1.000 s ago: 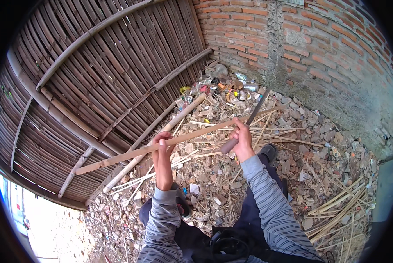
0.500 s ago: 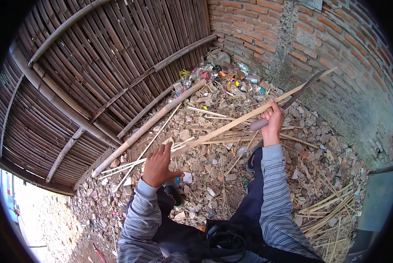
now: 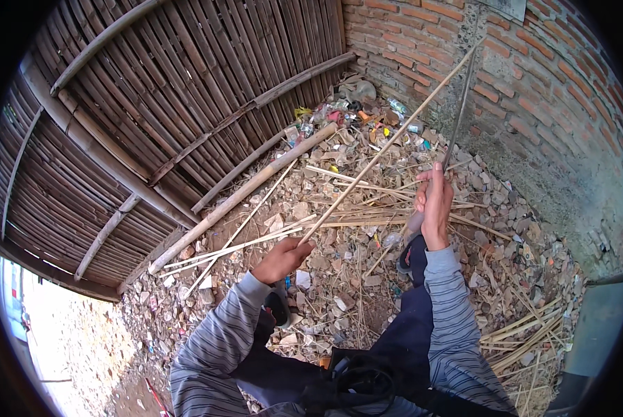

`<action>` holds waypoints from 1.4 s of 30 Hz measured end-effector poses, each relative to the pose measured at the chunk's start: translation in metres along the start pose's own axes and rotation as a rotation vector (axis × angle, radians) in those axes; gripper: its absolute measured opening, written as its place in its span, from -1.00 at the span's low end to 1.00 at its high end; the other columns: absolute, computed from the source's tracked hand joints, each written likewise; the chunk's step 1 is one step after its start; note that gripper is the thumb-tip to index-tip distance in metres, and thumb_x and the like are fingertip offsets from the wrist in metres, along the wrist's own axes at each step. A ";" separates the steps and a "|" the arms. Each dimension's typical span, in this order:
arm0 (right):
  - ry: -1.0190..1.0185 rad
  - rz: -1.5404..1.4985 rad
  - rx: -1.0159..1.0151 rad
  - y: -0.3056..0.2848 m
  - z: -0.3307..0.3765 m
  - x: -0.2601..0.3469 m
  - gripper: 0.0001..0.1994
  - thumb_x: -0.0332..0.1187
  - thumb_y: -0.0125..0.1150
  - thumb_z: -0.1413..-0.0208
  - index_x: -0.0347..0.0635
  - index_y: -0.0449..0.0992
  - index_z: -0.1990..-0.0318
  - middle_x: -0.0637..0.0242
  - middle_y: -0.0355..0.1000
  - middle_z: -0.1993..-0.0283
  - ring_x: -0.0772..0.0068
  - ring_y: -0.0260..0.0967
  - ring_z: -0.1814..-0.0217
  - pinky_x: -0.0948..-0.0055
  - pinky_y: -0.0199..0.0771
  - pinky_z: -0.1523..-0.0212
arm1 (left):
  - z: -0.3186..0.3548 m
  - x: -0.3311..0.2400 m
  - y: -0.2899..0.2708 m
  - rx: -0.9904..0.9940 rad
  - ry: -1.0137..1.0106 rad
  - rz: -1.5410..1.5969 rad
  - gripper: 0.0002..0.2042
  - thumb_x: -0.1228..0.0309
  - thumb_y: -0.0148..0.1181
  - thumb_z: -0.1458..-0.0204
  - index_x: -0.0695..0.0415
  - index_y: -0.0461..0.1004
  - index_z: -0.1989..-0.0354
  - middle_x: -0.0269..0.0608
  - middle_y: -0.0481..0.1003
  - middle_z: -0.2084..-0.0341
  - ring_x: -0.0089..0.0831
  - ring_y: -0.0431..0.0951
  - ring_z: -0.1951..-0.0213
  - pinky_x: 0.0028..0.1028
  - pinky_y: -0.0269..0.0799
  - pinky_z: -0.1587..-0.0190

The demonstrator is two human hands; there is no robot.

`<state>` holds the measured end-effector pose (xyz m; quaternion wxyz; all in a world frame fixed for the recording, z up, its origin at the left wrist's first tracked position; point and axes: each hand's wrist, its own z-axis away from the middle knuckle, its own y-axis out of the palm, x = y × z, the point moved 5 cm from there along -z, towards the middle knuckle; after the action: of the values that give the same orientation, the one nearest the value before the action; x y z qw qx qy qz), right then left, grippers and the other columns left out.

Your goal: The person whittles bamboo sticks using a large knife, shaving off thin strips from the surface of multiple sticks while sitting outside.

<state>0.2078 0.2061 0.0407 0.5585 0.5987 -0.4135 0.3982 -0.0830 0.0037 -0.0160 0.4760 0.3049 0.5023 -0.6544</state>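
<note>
My left hand (image 3: 282, 259) is closed around the near end of a long, thin bamboo strip (image 3: 393, 142). The strip slants up and away to the right, its far end in front of the brick wall. In my right hand (image 3: 437, 208) is a machete (image 3: 457, 121) with a dark, narrow blade and a rounded greyish handle. The blade points away from me, seen nearly edge-on, and its tip comes close to the strip's far end. Whether the two touch there I cannot tell.
Split bamboo strips (image 3: 367, 224) lie across the rubble between my feet and the wall. More strips (image 3: 527, 337) are piled at the right. A thick bamboo pole (image 3: 256, 184) lies along the slatted bamboo wall (image 3: 207, 90). Litter (image 3: 367, 118) fills the corner by the brick wall (image 3: 423, 48).
My left hand, open before, has closed on the strip's near end. My right hand no longer grips the strip alongside the machete. Strip and blade have swung to point more steeply away.
</note>
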 end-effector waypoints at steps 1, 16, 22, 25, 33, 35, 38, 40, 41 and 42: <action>-0.028 0.066 0.119 0.009 0.008 -0.004 -0.49 0.09 0.08 -0.41 -0.27 0.49 0.30 0.54 0.14 0.70 0.75 0.04 0.75 0.63 -0.04 0.74 | -0.002 0.004 0.009 0.057 -0.089 0.154 -0.58 0.10 0.05 -0.37 0.14 0.42 0.49 -0.50 0.25 0.68 -0.59 0.21 0.62 -0.43 0.12 0.56; -0.588 1.037 0.762 0.079 0.084 -0.043 -0.42 0.27 0.25 -0.19 -0.16 0.64 0.18 0.29 0.44 0.69 0.16 0.46 0.69 0.19 0.40 0.61 | 0.021 -0.036 0.004 -0.283 0.356 -0.250 -0.65 0.25 0.04 -0.38 0.35 0.45 0.32 0.14 0.41 0.67 0.09 0.44 0.64 -0.07 0.30 0.48; -0.770 1.139 0.824 0.091 0.055 -0.028 -0.39 0.29 0.15 -0.26 -0.17 0.65 0.12 0.33 0.42 0.73 0.26 0.42 0.74 0.16 0.37 0.65 | 0.035 -0.054 0.001 -0.502 0.433 -0.363 -0.79 0.41 0.06 -0.30 0.33 0.51 0.26 0.26 0.45 0.66 0.26 0.52 0.55 0.04 0.37 0.48; -0.571 1.016 0.576 0.079 0.006 -0.027 -0.40 0.24 0.12 -0.30 -0.22 0.67 0.14 0.26 0.44 0.70 0.22 0.43 0.70 0.15 0.34 0.61 | 0.031 -0.033 0.001 -0.493 0.414 -0.366 -0.78 0.40 0.08 -0.29 0.32 0.50 0.31 0.26 0.45 0.66 0.25 0.51 0.56 0.04 0.37 0.50; -0.187 0.959 0.409 0.031 -0.039 -0.070 -0.40 0.18 0.21 -0.28 -0.34 0.65 0.21 0.29 0.37 0.61 0.41 0.29 0.59 0.24 0.25 0.53 | 0.023 -0.021 0.015 -0.375 0.172 -0.243 -0.64 0.22 0.09 -0.32 0.33 0.45 0.37 0.14 0.39 0.66 0.04 0.44 0.57 -0.07 0.28 0.44; -0.260 1.017 0.562 0.052 -0.018 -0.061 -0.46 0.14 0.37 -0.15 -0.30 0.66 0.21 0.27 0.38 0.61 0.36 0.33 0.60 0.25 0.33 0.51 | 0.015 -0.020 0.009 -0.350 0.145 -0.195 -0.64 0.21 0.15 -0.28 0.34 0.49 0.37 0.22 0.43 0.67 0.18 0.50 0.55 -0.03 0.33 0.44; -0.387 1.099 0.641 0.062 0.001 -0.063 -0.61 -0.08 0.45 -0.02 -0.18 0.67 0.12 0.13 0.51 0.54 0.10 0.53 0.51 0.15 0.54 0.40 | 0.001 -0.024 0.008 -0.352 0.173 -0.214 -0.62 0.19 0.19 -0.25 0.35 0.49 0.40 0.22 0.45 0.64 0.12 0.51 0.54 -0.08 0.35 0.42; -0.478 1.233 0.767 0.076 0.020 -0.069 -0.61 -0.22 0.41 0.04 -0.15 0.63 0.03 0.03 0.58 0.46 -0.07 0.61 0.39 0.01 0.61 0.31 | -0.003 -0.021 0.009 -0.353 0.187 -0.221 -0.62 0.19 0.20 -0.24 0.35 0.50 0.39 0.21 0.46 0.63 0.10 0.51 0.54 -0.08 0.35 0.42; -0.474 1.233 0.762 0.079 0.026 -0.072 -0.61 -0.22 0.41 0.04 -0.15 0.63 0.03 0.03 0.58 0.46 -0.07 0.61 0.39 0.01 0.61 0.31 | -0.005 -0.022 0.010 -0.357 0.204 -0.221 -0.63 0.19 0.22 -0.23 0.35 0.50 0.38 0.20 0.47 0.63 0.08 0.52 0.55 -0.09 0.35 0.42; -0.514 1.244 0.821 0.085 0.033 -0.075 -0.60 -0.22 0.41 0.06 -0.16 0.63 0.04 0.02 0.58 0.47 -0.08 0.61 0.39 -0.01 0.60 0.30 | -0.008 -0.021 0.011 -0.352 0.205 -0.224 -0.63 0.19 0.22 -0.23 0.35 0.50 0.38 0.20 0.47 0.63 0.08 0.52 0.55 -0.09 0.35 0.42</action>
<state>0.1024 0.1740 -0.0028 -0.1458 0.4892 -0.6087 0.6074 -0.0659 0.0175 -0.0044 0.3928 0.2243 0.6850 -0.5711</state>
